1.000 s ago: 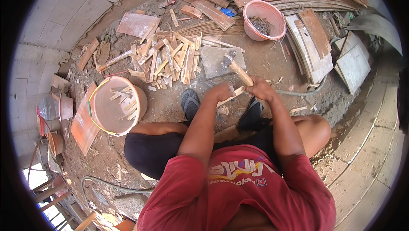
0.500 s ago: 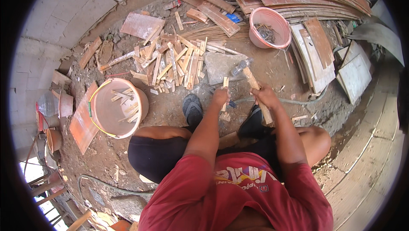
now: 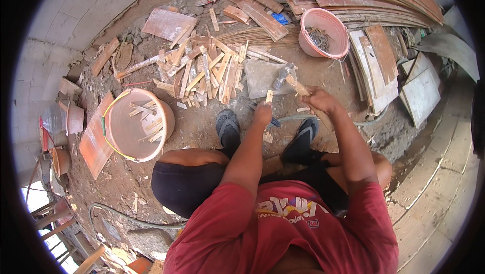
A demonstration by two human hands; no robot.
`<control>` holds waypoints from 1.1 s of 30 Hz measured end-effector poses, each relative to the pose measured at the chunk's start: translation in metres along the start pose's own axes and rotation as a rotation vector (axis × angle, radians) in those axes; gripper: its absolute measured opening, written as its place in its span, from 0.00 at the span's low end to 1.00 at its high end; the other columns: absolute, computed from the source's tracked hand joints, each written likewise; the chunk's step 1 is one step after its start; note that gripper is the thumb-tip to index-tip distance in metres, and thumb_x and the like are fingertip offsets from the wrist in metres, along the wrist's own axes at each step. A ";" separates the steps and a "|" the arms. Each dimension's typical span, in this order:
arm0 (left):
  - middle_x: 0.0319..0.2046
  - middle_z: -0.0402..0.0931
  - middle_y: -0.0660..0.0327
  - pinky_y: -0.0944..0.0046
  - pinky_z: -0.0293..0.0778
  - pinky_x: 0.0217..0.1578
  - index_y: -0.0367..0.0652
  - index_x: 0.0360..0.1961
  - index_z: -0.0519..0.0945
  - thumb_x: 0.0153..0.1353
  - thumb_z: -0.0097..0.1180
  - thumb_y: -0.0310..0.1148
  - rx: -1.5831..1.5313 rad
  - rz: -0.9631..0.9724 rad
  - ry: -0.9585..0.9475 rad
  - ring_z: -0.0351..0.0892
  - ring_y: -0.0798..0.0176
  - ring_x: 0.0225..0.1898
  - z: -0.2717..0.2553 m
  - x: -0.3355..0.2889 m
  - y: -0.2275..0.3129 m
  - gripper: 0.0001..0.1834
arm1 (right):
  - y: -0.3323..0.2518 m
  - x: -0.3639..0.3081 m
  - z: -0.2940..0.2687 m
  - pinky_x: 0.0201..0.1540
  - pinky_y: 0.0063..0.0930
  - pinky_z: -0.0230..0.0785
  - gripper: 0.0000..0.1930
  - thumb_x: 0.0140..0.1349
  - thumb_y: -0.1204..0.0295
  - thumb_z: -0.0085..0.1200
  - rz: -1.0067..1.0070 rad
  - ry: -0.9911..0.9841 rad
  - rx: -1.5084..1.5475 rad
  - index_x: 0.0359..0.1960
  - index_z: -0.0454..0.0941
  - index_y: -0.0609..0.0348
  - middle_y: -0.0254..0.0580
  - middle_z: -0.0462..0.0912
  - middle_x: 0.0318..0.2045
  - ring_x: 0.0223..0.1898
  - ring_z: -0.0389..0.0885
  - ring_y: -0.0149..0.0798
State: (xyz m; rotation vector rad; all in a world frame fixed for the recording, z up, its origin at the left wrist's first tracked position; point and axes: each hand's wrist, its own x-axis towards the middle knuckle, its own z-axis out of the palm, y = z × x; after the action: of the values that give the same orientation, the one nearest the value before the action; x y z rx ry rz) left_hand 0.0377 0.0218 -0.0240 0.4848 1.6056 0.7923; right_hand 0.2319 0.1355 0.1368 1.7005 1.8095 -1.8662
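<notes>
My left hand [image 3: 262,114] is closed round a short wood strip [image 3: 269,96], whose pale end sticks out past the fingers towards a flat stone slab [image 3: 256,76]. My right hand [image 3: 322,101] grips a hammer [image 3: 298,86] by its wooden handle. The metal hammer head hangs over the right part of the slab, a little beyond the strip's end. Beside my left hand, on the ground, lies a dark tool [image 3: 274,122], partly hidden by that hand; its kind is unclear.
Left of the slab is a heap of wood strips [image 3: 204,74]. A large bucket [image 3: 168,117] with several wood pieces stands at left. A pink bucket [image 3: 339,34] with what look like nails stands at far right, near stacked boards [image 3: 353,4]. A hose [image 3: 364,122] crosses the ground.
My right hand has moved farther from me and slightly right, and the hammer handle now slants more sideways. My left hand still holds the wood strip in nearly the same place.
</notes>
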 end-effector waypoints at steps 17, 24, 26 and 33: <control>0.16 0.62 0.66 0.63 0.59 0.21 0.47 0.28 0.71 0.67 0.42 0.58 -0.795 -0.178 -0.315 0.61 0.65 0.17 -0.059 -0.031 0.067 0.25 | 0.020 0.072 0.051 0.31 0.37 0.73 0.22 0.57 0.63 0.60 -0.041 0.102 0.304 0.47 0.76 0.67 0.46 0.79 0.21 0.23 0.79 0.44; 0.15 0.59 0.68 0.66 0.56 0.22 0.48 0.26 0.73 0.65 0.39 0.64 -1.053 -0.049 -0.590 0.57 0.67 0.17 -0.071 -0.034 0.096 0.30 | 0.004 0.048 0.072 0.42 0.48 0.72 0.16 0.60 0.63 0.56 -0.518 0.829 -0.519 0.42 0.79 0.63 0.53 0.82 0.30 0.37 0.81 0.56; 0.15 0.59 0.68 0.66 0.55 0.21 0.48 0.27 0.73 0.65 0.37 0.65 -1.064 0.021 -0.643 0.56 0.67 0.16 -0.070 -0.033 0.104 0.31 | 0.004 0.038 0.092 0.45 0.50 0.71 0.17 0.61 0.60 0.54 -0.533 0.607 -0.355 0.42 0.79 0.61 0.56 0.82 0.38 0.41 0.81 0.56; 0.20 0.67 0.65 0.62 0.64 0.22 0.43 0.40 0.73 0.73 0.38 0.51 -0.873 0.108 -0.545 0.66 0.66 0.20 -0.060 -0.057 0.173 0.22 | 0.090 0.075 0.174 0.51 0.46 0.73 0.24 0.59 0.57 0.58 -0.062 0.088 -0.750 0.51 0.69 0.58 0.56 0.78 0.49 0.53 0.79 0.54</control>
State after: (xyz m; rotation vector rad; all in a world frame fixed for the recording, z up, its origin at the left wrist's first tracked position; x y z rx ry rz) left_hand -0.0309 0.0860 0.1431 0.1219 0.6330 1.2199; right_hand 0.1504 0.0274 -0.0241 1.4471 2.2071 -0.9123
